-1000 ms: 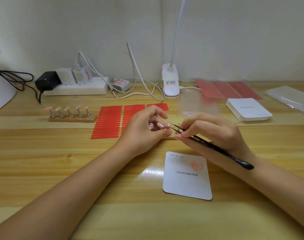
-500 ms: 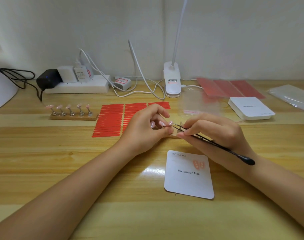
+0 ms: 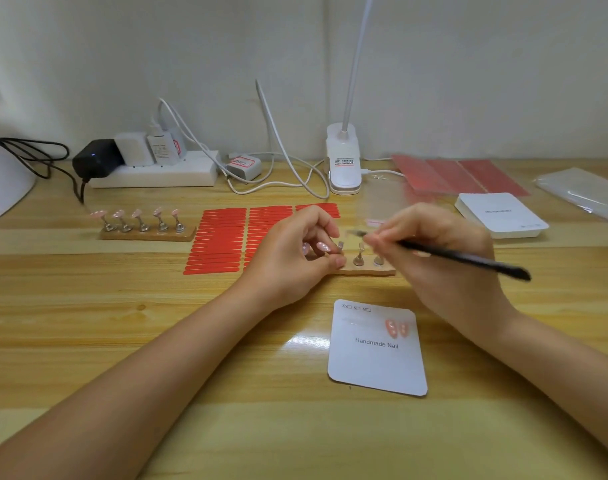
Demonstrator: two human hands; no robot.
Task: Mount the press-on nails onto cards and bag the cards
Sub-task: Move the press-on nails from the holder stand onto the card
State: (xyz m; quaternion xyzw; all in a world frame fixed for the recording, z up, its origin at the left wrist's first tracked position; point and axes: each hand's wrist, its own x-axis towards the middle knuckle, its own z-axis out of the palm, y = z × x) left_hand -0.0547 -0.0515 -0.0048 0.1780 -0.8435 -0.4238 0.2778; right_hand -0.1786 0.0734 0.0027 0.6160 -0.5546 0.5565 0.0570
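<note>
Two bare hands work close together over a wooden table (image 3: 87, 341). The left hand (image 3: 292, 258) has its fingers curled, with thumb and fingertips pressed against the left end of a small wooden nail stand (image 3: 364, 270) that carries metal pegs; it seems to steady the stand. The right hand (image 3: 437, 258) is closed around black tweezers (image 3: 462, 259), pinching them near the front, with their blurred tips raised just above the stand's pegs. Whether the tips hold a nail cannot be told.

Nearer the viewer, just below the right hand, lies a white card (image 3: 375, 362) printed "Handmade Nail", with two pink press-on nails (image 3: 396, 328) already fixed near its upper right. To the far left sits a second stand (image 3: 146, 233) holding five pink nails. Between the stands lie sheets of red adhesive strips (image 3: 219, 240). To the right rests a stack of white cards (image 3: 500, 214), with clear bags (image 3: 583, 192) at the far right edge.
</note>
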